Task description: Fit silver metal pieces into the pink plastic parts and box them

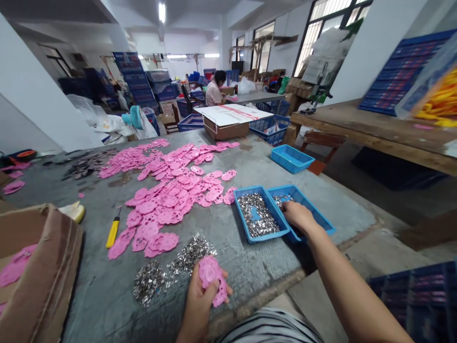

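My left hand grips a pink plastic piece with a round centre and holes, near the table's front edge, thumb across its face. My right hand reaches into the right blue tray, fingertips down at the small shiny metal parts; what they hold, if anything, is hidden. Beside it, the left blue tray carries many more silver parts. Loose metal parts lie in heaps left of my left hand. Beyond them spreads a large pile of similar pink pieces.
A yellow-handled screwdriver and a cardboard box are at the left. A third blue tray stands farther back on the table. Dark pieces lie at the far left. Behind the table, a person sits at another table.
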Motion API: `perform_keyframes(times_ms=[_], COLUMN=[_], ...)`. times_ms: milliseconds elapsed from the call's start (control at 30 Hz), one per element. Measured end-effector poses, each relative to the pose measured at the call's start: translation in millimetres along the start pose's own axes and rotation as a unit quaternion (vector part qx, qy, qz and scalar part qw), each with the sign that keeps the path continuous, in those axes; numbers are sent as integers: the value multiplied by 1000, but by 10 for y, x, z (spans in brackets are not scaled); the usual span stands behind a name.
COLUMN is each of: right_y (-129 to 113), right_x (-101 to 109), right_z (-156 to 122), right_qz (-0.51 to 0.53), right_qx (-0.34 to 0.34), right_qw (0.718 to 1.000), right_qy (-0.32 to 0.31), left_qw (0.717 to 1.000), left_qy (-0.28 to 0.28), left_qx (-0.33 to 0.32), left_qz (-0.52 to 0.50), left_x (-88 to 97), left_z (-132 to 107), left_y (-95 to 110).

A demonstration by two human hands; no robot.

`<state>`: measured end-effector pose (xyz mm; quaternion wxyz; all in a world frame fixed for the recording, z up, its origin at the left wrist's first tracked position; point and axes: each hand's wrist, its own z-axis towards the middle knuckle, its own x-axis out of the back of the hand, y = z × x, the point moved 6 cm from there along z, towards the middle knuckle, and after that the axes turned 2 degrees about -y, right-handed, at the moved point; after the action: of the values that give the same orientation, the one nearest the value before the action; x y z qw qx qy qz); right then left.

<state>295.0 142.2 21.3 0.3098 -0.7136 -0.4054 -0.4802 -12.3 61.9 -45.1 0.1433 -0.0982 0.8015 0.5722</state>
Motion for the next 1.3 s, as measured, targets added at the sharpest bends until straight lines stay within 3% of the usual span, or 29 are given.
perform_keyframes(times_ms=[300,633,733,833,900,1000,1133,1300], right_y=[39,70,-144,-623,-977,-1361,-1584,-1632], right_x=[54,209,186,39,-112,-324,-450,-429], right_z=[22,-48,-175,-435,-668,-982,-1235,-1362], right_qz=[57,170,307,443,418,287,90,-66], right_qx=[-14,20,98,253,342,436,529,574], right_qw=[995,970,934,859,840,841,831,809], right_qy=[78,171,153,39,-53,-138,-147,-110], left_qw=[1000,1000,999,998,996,992,994,998], left_qy=[8,6,16,37,61,98,102,44], left_qx=[-5,-7,-17,-38,-60,-78,-36,47], left_qz=[-16,-23,-27,-23,-15,-2,14,29], left_x=[25,28,12,-12,-14,9,46,45], left_z=[39,37,26,20,16,1,-17,-7], left_y=[-52,-61,-48,9,75,170,162,12])
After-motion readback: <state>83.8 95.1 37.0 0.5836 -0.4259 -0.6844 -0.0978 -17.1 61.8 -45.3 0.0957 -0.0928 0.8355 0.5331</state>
